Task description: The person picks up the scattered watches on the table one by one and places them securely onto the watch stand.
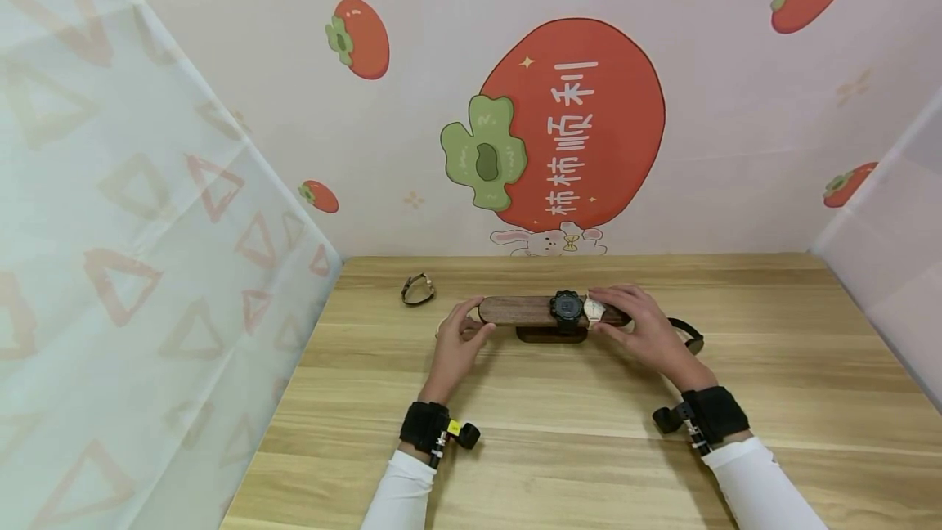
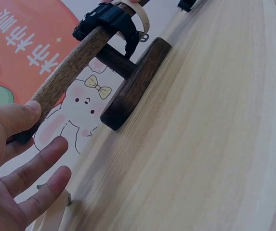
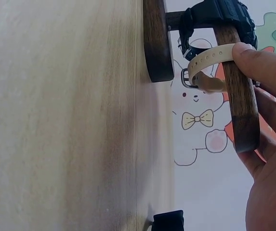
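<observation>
A dark wooden watch stand (image 1: 515, 311) stands upright, its long bar raised on a post above an oblong base (image 2: 138, 86). My left hand (image 1: 455, 350) pinches the bar's left end between thumb and index finger, the other fingers spread apart. A chunky black digital watch (image 1: 567, 307) is strapped around the bar right of centre. Beside it, a watch with a cream strap (image 3: 212, 60) hangs around the bar. My right hand (image 1: 648, 334) holds this cream watch near the right end, thumb on the strap and fingers behind the bar.
A small dark-strapped watch (image 1: 418, 289) lies at the back left of the wooden table (image 1: 559, 448). A pale-strapped watch (image 2: 53, 211) lies beneath my left hand. Next to my right hand lies a black-strapped watch (image 1: 690, 335). A printed backdrop (image 1: 721, 186) rises behind the table.
</observation>
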`<state>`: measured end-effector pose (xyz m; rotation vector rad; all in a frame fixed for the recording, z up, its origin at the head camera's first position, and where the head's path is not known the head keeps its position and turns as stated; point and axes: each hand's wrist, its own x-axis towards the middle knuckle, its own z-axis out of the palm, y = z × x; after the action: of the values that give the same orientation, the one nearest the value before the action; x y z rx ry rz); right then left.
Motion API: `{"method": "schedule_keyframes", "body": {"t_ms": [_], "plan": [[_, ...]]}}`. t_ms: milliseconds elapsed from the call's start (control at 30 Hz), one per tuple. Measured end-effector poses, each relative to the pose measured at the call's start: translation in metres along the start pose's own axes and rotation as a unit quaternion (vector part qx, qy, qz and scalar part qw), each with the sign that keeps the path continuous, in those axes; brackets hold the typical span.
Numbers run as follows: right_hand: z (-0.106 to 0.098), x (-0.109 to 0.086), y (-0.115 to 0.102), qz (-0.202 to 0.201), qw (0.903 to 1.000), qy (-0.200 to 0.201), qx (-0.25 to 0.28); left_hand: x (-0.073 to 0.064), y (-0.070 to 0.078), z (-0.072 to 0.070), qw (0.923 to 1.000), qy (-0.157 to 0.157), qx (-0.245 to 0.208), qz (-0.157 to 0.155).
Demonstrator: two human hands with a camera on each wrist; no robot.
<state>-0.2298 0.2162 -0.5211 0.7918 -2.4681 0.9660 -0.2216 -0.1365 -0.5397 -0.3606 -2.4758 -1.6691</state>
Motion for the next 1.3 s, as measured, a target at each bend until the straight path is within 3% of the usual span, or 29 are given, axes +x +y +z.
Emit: {"method": "schedule_keyframes", "body": {"t_ms": [567, 800, 1033, 1300], "plan": [[-0.004, -0.004, -0.005, 0.007, 0.9998, -0.007, -0.017, -0.001, 0.004, -0.001, 1.0, -0.002, 0.002, 0.001], [-0.02, -0.012, -0.007, -0.003, 0.9996, -0.005, -0.027, -0.005, 0.0, -0.003, 0.9995, 0.008, -0.031, 0.003], [-0.039, -0.03, -0.005, 0.008, 0.9991, -0.017, -0.037, -0.008, -0.003, -0.007, 0.9988, 0.007, -0.049, -0.007], [-0.055, -0.06, 0.007, 0.014, 0.9962, -0.011, -0.085, -0.013, -0.005, -0.009, 0.999, 0.004, -0.044, -0.009]]}}
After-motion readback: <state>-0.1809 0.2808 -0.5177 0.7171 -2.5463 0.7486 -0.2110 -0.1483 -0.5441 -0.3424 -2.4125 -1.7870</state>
